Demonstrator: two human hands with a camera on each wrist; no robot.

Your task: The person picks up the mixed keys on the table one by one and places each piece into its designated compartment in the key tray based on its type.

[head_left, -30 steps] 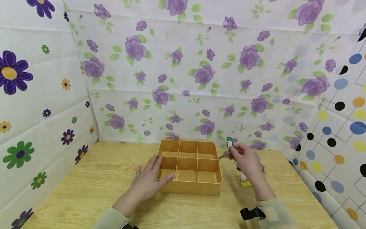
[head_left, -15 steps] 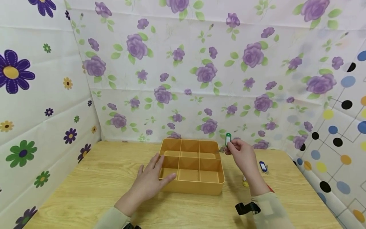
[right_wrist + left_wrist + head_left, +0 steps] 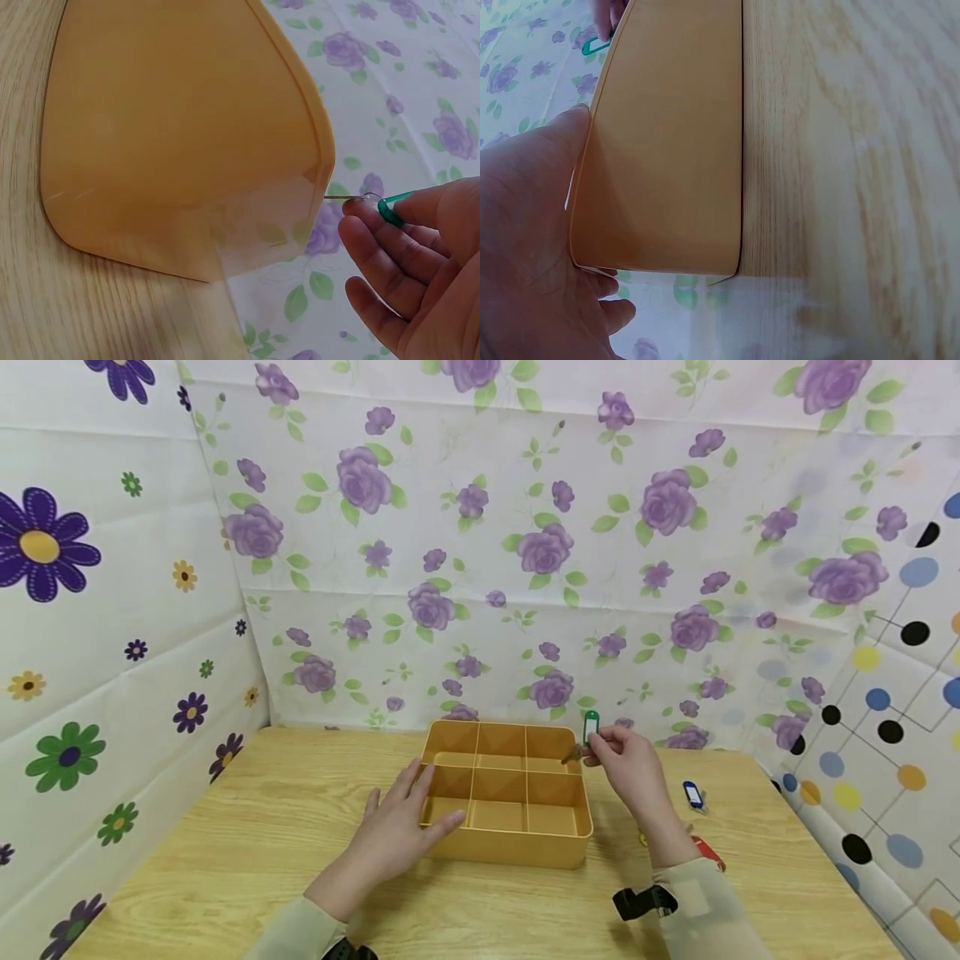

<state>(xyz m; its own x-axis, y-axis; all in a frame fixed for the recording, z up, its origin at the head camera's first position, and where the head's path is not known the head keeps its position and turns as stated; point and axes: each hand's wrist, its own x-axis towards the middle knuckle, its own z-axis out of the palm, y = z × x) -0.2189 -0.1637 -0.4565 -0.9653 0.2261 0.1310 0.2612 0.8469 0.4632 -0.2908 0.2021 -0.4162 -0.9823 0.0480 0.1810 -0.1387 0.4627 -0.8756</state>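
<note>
An orange box (image 3: 510,850) with six-sided grid-like compartments in two rows stands on the wooden table. My left hand (image 3: 393,828) rests on its front left corner, fingers spread along the rim; the left wrist view shows the thumb (image 3: 570,124) at the rim. Between thumb and fingers, my right hand (image 3: 630,768) pinches a green key tag (image 3: 591,723), held upright near the box's back right corner. Its key (image 3: 572,754) hangs off the tag and points left over the back right compartment. In the right wrist view the key (image 3: 345,197) shows edge-on beside the rim.
A blue key tag (image 3: 693,795) with a key lies to the right of my right hand. Nearer, partly behind the forearm, are a red tag (image 3: 708,852) and a small yellow thing (image 3: 642,837). Flowered cloth (image 3: 480,543) hangs behind the table.
My right hand has moved slightly left with the green key tag, bringing the key over the back right compartment. The blue and red tags have come into sight. My left hand stays on the box.
</note>
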